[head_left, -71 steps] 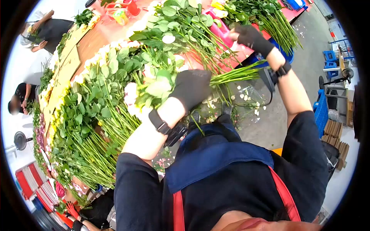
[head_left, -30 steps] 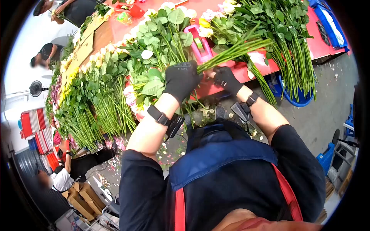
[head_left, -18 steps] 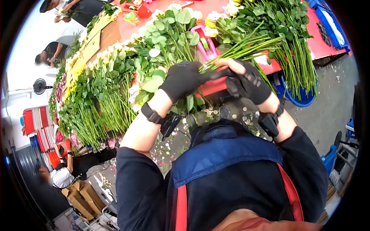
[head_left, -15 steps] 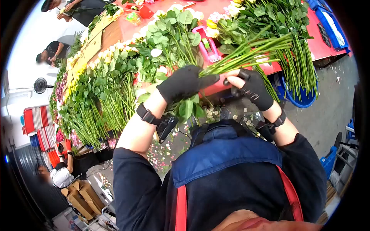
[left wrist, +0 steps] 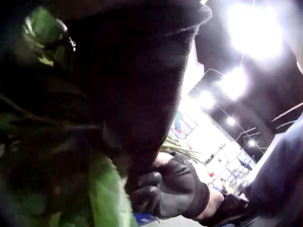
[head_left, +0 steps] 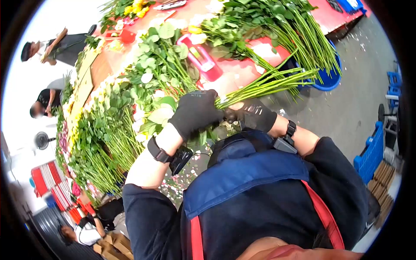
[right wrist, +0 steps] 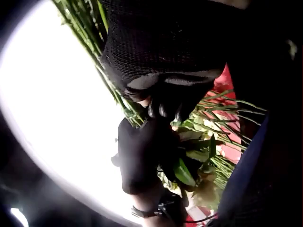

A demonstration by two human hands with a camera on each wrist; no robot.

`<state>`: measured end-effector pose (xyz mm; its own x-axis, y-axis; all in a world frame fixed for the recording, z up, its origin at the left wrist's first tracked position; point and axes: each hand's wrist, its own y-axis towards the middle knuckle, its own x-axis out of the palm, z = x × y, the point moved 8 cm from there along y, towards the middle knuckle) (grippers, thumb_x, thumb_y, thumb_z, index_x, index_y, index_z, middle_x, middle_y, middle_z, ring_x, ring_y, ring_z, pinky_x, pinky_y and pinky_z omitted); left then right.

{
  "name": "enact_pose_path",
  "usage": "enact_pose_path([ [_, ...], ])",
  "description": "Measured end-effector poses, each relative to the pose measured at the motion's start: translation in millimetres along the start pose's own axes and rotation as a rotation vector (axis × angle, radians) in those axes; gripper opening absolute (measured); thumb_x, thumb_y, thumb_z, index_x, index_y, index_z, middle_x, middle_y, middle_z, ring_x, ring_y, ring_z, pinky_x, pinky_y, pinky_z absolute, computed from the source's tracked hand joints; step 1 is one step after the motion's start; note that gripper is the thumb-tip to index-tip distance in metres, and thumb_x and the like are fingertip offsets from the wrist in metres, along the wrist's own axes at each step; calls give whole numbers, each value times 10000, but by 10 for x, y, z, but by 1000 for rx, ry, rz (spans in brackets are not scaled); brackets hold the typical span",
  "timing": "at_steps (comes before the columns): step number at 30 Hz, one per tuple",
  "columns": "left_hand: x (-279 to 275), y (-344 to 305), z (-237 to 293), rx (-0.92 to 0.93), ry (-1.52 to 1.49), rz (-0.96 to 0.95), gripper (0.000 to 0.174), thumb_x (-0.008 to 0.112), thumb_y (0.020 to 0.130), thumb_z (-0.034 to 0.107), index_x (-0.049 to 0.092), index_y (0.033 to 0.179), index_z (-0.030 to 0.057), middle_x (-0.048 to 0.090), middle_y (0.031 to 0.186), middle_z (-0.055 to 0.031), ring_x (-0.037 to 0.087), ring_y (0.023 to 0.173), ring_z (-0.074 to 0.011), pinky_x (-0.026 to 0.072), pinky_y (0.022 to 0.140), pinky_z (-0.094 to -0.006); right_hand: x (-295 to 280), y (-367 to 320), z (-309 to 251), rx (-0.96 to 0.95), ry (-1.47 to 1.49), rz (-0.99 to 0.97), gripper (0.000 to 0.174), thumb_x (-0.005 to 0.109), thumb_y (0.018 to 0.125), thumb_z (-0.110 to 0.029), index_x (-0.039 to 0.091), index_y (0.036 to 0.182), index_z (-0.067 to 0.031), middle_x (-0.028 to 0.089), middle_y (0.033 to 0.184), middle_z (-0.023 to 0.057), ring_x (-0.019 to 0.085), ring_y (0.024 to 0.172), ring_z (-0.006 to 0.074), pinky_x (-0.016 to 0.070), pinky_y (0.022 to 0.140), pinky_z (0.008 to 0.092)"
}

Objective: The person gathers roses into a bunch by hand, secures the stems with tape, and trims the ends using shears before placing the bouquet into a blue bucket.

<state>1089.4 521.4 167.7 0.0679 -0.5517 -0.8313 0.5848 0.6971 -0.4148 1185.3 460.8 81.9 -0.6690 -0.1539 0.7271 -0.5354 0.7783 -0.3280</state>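
Note:
My left hand [head_left: 195, 112], in a black glove, grips a bundle of green stems [head_left: 273, 84] at its bound-looking part; the cut ends fan out to the right. Leaves and pale blooms [head_left: 160, 115] stick out on its other side. Against it, my right hand [head_left: 253, 114], gloved with a bare thumb, has its fingers curled at the same stems. The right wrist view shows the right hand [right wrist: 165, 52] over the stems [right wrist: 87, 38], close to the left hand [right wrist: 139, 156]. Dark glove and leaves [left wrist: 106, 189] fill much of the left wrist view.
A pink tape dispenser [head_left: 201, 58] stands on the red table [head_left: 255, 67] beyond the hands. Rose piles [head_left: 95, 143] lie to the left, more long stems [head_left: 312, 43] at the upper right. A blue tub [head_left: 331, 80] stands below the table edge. Other people work at the left.
The right hand left the far stems, came to the bundle and now sits against the left hand. The bundle swung up, then lowered slightly. The head view has shifted.

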Motion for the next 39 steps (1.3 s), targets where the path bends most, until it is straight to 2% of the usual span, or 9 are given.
enact_pose_path([
  [4, 44, 110, 65, -26, 248, 60, 368, 691, 729, 391, 608, 904, 79, 633, 682, -130, 648, 668, -315, 494, 587, -427, 5, -363, 82, 66, -164, -112, 251, 628, 868, -207, 621, 1019, -6, 635, 897, 106, 628, 816, 195, 498, 777, 326],
  [8, 232, 206, 151, 236, 458, 130, 235, 645, 740, 306, 586, 829, 97, 604, 609, -107, 638, 593, -307, 458, 503, -424, 170, -1001, -832, -928, -1625, 217, 450, 701, 754, -262, 591, 1129, -38, 628, 1019, 134, 582, 920, 369, 468, 802, 444],
  [11, -1, 428, 466, 245, 543, 131, 164, 601, 767, 243, 586, 869, 116, 640, 743, -89, 651, 721, -279, 467, 693, -459, -79, -1001, -1130, -758, -1923, 448, 652, 727, 702, -305, 514, 1257, -38, 598, 953, 136, 566, 882, 341, 455, 802, 427],
  [17, -1031, 349, 1598, 665, 422, 936, 382, 641, 727, 280, 628, 1083, 140, 566, 1202, -36, 491, 1180, -293, 302, 1032, -563, -926, -1094, -1793, -735, -1407, 765, 294, 739, 772, -240, 667, 978, -43, 661, 798, 106, 637, 714, 214, 495, 647, 321],
  [22, 256, 1504, 632, 121, -918, 357, 383, 706, 838, 279, 594, 1105, 28, 645, 957, -81, 635, 748, -217, 528, 604, -313, -1483, -1160, -2734, -807, -1711, 1106, 412, 723, 807, -263, 635, 1095, 18, 676, 826, 72, 599, 729, 119, 491, 681, 278],
  [28, 1271, 2502, -270, -334, -1967, 228, 230, 601, 914, 198, 601, 1102, 66, 638, 975, -94, 641, 810, -234, 574, 700, -371, -2115, -957, -3413, -850, -2115, 1258, 503, 678, 800, -329, 555, 1235, -107, 599, 1113, 166, 559, 1035, 350, 455, 871, 431],
  [30, 1185, 2717, -306, -470, -1863, 249, 222, 574, 929, 184, 601, 1117, 68, 643, 965, -111, 644, 813, -250, 578, 696, -382, -1843, -896, -3276, -442, -2166, 1231, 640, 641, 784, -353, 457, 1305, -30, 465, 1290, 215, 427, 1198, 376, 360, 1009, 461],
  [33, 951, 3268, -537, -29, -1405, 460, 277, 637, 876, 207, 608, 1107, 57, 666, 919, -125, 659, 781, -252, 561, 684, -375, -1482, -867, -2961, -1158, -2320, 1021, 384, 683, 762, -184, 585, 1123, -97, 605, 1033, 134, 573, 975, 338, 465, 835, 438],
  [39, 908, 2833, -336, -337, -1743, 172, 311, 676, 858, 276, 613, 1043, 35, 635, 906, -138, 648, 760, -270, 572, 645, -404, -1651, -372, -1653, -565, -2037, 463, 263, 683, 740, -135, 627, 984, -55, 628, 1011, 142, 584, 935, 342, 463, 808, 441],
])
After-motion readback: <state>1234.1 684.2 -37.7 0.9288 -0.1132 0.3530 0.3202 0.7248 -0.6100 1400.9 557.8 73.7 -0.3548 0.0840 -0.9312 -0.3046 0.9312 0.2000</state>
